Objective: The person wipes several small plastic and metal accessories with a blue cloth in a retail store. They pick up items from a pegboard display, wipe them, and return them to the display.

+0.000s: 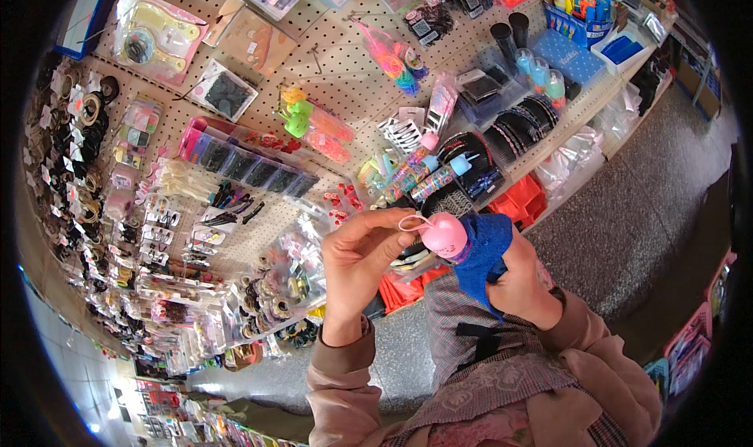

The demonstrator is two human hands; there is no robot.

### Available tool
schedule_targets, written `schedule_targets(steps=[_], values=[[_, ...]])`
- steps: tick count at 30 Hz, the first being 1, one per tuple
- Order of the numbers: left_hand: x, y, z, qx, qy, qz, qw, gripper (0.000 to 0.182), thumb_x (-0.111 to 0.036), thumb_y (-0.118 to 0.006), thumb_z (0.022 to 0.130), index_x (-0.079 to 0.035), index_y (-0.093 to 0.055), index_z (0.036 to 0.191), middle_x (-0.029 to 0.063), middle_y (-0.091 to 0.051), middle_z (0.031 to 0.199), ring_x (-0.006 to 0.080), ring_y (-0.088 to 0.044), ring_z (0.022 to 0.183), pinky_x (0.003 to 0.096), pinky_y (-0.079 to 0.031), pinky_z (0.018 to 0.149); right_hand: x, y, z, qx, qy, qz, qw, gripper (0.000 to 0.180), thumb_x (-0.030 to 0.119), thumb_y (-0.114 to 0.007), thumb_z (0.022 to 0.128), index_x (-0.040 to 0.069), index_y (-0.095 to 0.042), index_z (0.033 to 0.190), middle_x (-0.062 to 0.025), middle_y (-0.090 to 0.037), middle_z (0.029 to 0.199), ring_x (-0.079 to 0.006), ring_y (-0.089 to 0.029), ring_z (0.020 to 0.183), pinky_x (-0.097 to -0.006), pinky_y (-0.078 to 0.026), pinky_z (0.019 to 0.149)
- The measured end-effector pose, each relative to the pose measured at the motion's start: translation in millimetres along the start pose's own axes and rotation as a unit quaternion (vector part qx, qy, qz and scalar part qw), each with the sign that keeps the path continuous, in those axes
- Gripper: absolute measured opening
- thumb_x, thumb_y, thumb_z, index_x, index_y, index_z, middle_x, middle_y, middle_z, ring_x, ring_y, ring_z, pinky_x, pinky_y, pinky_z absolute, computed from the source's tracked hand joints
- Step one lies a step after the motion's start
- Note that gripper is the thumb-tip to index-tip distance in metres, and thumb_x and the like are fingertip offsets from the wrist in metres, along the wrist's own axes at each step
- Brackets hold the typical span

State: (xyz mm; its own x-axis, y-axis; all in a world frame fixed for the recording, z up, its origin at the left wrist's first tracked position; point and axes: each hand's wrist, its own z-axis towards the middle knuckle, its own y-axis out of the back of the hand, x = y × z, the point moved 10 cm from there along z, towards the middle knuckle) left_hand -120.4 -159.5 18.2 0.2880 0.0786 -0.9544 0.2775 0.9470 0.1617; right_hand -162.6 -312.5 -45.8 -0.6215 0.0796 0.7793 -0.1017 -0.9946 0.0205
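Note:
Between finger and thumb, my left hand (360, 259) pinches the pink loop (405, 219) on top of a small container. That container has a rounded pink cap (445, 235) bearing small dark markings; most of its body is hidden. A blue cloth (487, 247) is wrapped around it, and my right hand (523, 282) grips the cloth and the container through it. Just beyond my hands, similar tubes with colourful contents lie on the shelf, one with a blue animal-shaped cap (461, 163) and one with a pink cap (429, 141).
A pegboard (329, 41) with metal hooks carries packaged hair accessories. Black headbands (526, 123) stand in a clear holder on the shelf. To the right are a blue basket (579, 20) and a white tray (623, 50). Red bags (517, 203) sit below, above the speckled floor (623, 223).

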Motion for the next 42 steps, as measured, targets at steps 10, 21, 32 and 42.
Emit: schedule_targets(steps=[10, 21, 32, 42], values=[[-22, -7, 17, -0.027, -0.016, 0.074, 0.997, 0.012, 0.005, -0.063, 0.08, 0.004, -0.064, 0.091, 0.0081, -0.065, 0.088, 0.0118, -0.06, 0.08, 0.0243, -0.047, 0.074, -1, 8, 4, 0.005, -0.01, 0.035, 0.999, 0.029, 0.008, -0.076, 0.064, 0.006, -0.06, 0.088, -0.0114, -0.061, 0.095, -0.0287, -0.06, 0.083, -0.035, -0.048, 0.073], [-38, 81, 114, -0.134, -0.038, 0.188, 0.972, 0.014, -0.012, -0.062, 0.085, 0.0, -0.064, 0.093, 0.0015, -0.061, 0.074, 0.0049, -0.051, 0.061, 0.0187, -0.041, 0.057, -134, -16, -121, 0.09, -0.341, 0.069, 0.933, 0.025, 0.011, -0.066, 0.072, 0.0, -0.061, 0.094, -0.0174, -0.061, 0.075, -0.0271, -0.062, 0.068, -0.0335, -0.048, 0.062], [-6, 139, 190, -0.163, -0.015, 0.204, 0.965, 0.011, -0.004, -0.063, 0.082, 0.005, -0.065, 0.089, 0.0026, -0.06, 0.069, 0.0053, -0.045, 0.053, 0.02, -0.034, 0.047, -196, 1, -231, 0.059, -0.383, -0.017, 0.922, 0.025, 0.015, -0.065, 0.067, -0.005, -0.052, 0.072, -0.0223, -0.053, 0.063, -0.032, -0.057, 0.059, -0.0408, -0.042, 0.053], [13, 154, 202, -0.163, 0.012, 0.213, 0.963, 0.012, -0.005, -0.064, 0.081, 0.004, -0.065, 0.09, 0.0017, -0.059, 0.067, 0.0058, -0.045, 0.052, 0.0207, -0.033, 0.046, -210, 22, -238, 0.046, -0.414, -0.061, 0.907, 0.028, 0.017, -0.066, 0.068, -0.004, -0.048, 0.065, -0.0225, -0.048, 0.058, -0.0321, -0.052, 0.053, -0.0415, -0.036, 0.048]])
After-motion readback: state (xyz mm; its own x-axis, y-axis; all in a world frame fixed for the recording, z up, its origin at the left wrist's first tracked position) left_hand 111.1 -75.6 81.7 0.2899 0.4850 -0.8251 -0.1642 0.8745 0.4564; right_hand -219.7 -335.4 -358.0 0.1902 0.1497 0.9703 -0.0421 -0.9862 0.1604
